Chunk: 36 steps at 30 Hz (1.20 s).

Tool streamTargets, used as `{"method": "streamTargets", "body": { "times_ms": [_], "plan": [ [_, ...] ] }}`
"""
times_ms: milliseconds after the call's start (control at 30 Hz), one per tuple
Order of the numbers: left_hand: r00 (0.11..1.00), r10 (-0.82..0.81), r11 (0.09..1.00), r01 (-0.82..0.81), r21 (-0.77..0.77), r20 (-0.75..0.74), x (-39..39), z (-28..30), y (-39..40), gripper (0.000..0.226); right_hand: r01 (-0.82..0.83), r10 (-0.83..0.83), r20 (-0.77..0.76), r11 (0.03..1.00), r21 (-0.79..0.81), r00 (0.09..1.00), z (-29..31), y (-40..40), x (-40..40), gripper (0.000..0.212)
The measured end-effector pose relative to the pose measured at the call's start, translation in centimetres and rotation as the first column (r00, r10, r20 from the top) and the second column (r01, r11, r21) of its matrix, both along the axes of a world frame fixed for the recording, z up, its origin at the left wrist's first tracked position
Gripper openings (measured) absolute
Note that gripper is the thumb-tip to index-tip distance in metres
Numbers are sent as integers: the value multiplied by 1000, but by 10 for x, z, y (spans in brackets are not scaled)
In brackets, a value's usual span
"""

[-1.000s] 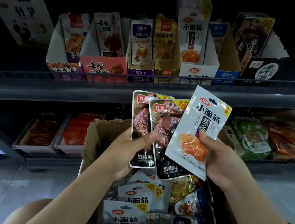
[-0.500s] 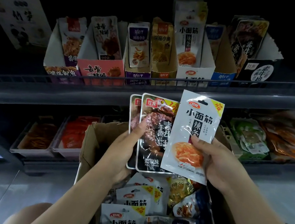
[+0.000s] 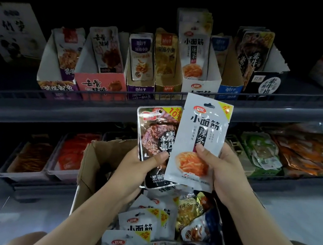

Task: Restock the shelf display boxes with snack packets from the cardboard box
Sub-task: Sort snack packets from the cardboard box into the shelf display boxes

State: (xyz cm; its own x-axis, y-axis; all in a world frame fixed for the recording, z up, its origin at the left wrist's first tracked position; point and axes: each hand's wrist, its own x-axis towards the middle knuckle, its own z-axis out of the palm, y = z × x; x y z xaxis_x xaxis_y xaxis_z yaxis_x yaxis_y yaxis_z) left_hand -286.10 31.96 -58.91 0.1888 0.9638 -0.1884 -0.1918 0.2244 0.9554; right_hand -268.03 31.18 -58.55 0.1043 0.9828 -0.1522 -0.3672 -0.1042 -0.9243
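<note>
Packets sorted above cardboard box (image 3: 96,167): dark packet (image 3: 155,140) pinched in left hand (image 3: 137,166), white packet (image 3: 199,140) gripped by right hand (image 3: 226,173). Next, white packet likely to be slotted into matching white display box (image 3: 201,84).

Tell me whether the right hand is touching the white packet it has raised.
Touching. The head view shows the right hand pinching the white packet, with its thumb pressed flat on the packet's front.
</note>
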Motion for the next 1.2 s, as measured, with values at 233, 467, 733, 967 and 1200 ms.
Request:
{"method": "streamTargets", "body": {
  "times_ms": [233, 467, 733, 967, 1200],
  "plan": [
    [999, 45, 999, -45, -4, 28, -1, 34, 27, 40, 97, -102, 70, 993, 70, 992, 35, 18, 14, 31],
    [986, 142, 990, -142, -7, 83, -16, 70, 66, 52, 214, -244, 260, 967, 137, 934, 84, 75, 39, 24],
    [989, 130, 991, -129, -21, 72, -20, 80, 91, 26, 271, -365, 351, 918, 289, 862, 137, 172, 27, 35],
    [983, 158, 987, -155, -38, 93, -25, 79, 102, 29, 174, -303, 583, 948, 267, 754, 150, 239, 14, 20],
    [988, 127, 991, -123, -51, 83, -24, 78, 101, 24, 44, -52, 929, 998, 39, 366, 136, 272, 32, 41]
  ]
}}
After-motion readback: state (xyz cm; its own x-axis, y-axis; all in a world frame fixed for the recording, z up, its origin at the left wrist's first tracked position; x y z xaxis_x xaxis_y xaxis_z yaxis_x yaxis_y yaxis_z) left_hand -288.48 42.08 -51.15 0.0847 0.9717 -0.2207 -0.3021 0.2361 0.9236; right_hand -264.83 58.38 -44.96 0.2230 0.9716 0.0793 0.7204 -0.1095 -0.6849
